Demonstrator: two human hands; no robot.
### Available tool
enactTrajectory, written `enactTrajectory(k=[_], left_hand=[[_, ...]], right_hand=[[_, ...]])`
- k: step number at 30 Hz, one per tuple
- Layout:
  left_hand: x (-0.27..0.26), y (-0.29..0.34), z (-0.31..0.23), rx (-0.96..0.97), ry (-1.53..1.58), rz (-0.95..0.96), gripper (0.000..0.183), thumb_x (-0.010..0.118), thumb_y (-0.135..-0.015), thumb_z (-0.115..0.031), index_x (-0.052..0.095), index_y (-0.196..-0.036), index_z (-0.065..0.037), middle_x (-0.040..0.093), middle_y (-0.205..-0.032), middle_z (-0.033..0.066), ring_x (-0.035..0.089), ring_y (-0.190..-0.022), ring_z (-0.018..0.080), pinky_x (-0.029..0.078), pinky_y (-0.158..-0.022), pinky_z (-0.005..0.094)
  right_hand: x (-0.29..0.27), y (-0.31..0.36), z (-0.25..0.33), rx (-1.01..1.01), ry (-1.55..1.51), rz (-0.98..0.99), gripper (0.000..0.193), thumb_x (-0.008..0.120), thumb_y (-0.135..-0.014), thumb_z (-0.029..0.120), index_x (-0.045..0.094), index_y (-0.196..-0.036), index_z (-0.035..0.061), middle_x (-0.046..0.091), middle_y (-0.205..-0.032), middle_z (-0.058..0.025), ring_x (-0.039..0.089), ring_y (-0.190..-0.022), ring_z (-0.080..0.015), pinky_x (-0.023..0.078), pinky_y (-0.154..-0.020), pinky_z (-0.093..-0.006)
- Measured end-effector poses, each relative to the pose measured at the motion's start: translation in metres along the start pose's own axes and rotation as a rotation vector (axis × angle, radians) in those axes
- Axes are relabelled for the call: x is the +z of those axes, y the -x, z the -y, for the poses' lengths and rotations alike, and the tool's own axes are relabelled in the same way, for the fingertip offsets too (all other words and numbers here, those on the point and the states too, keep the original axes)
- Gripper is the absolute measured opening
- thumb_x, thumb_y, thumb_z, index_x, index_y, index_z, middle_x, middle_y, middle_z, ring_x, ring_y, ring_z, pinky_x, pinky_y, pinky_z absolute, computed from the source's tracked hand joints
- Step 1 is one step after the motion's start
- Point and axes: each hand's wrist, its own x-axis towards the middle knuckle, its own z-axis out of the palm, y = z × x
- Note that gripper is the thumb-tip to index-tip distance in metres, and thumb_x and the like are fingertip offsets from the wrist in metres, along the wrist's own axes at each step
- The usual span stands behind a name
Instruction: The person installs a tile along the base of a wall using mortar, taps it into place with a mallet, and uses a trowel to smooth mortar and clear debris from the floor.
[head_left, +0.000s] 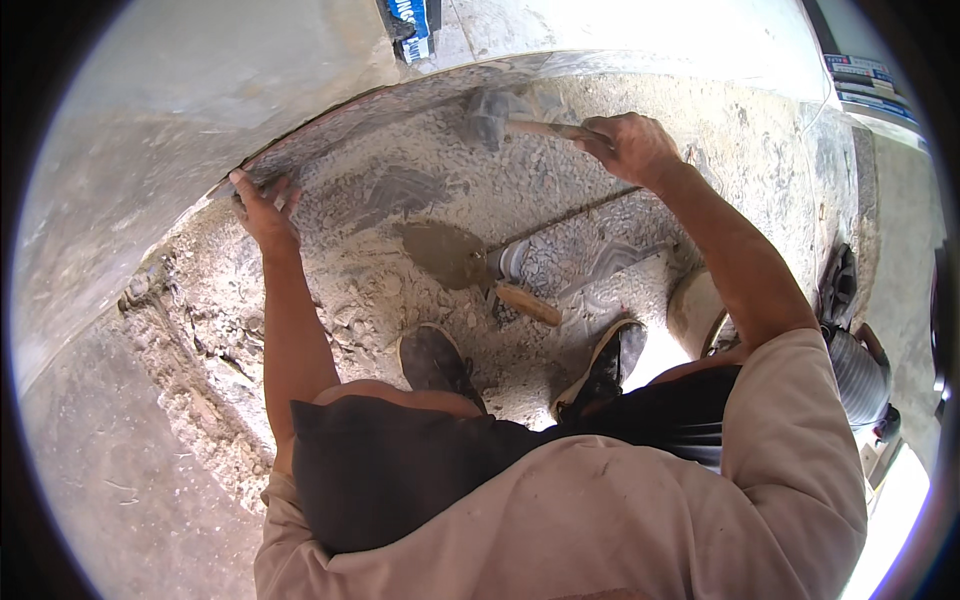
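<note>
My right hand (635, 150) grips the wooden handle of a mallet (489, 118), whose dusty grey head is over the rubble near the wall. At the left, my left hand (268, 215) reaches to the near end of a long, narrow strip (370, 112) along the wall's foot. Its fingers are apart and touch the strip's edge; whether they curl under it I cannot tell. In front of my shoes lies a trowel (528, 303) with a wooden handle, beside a wet grey-brown patch (445, 255).
Crushed pale rubble (330, 290) covers the floor around my shoes (435, 355). A thin rod (570, 212) crosses it diagonally. To the right are a round container (697, 308) and a ribbed grey object (858, 375). A blue-and-white package (410, 28) stands at the far side.
</note>
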Motion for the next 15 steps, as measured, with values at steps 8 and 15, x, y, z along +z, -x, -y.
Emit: enactTrajectory(k=[8, 15], left_hand=[[-0.0012, 0.0029, -0.0029, 0.013, -0.023, 0.006, 0.099, 0.060, -0.092, -0.066, 0.016, -0.155, -0.004, 0.035, -0.150, 0.0210, 0.063, -0.112, 0.0359, 0.060, -0.077, 0.0475], [0.0003, 0.0034, -0.0016, 0.014, -0.027, 0.006, 0.095, 0.059, -0.092, -0.066, 0.019, -0.154, -0.005, 0.038, -0.145, 0.0185, 0.062, -0.111, 0.0343, 0.060, -0.079, 0.0473]], right_hand=[[-0.0014, 0.0030, -0.0002, 0.009, -0.083, -0.033, 0.038, 0.054, -0.100, 0.053, 0.071, -0.110, 0.0203, 0.071, -0.077, -0.0099, 0.070, -0.071, -0.0295, 0.059, -0.074, -0.0457], [0.0020, 0.0038, -0.0015, -0.039, -0.109, -0.044, 0.034, 0.059, -0.098, 0.050, 0.072, -0.109, 0.0206, 0.070, -0.074, -0.0094, 0.070, -0.068, -0.0268, 0.059, -0.070, -0.0443]])
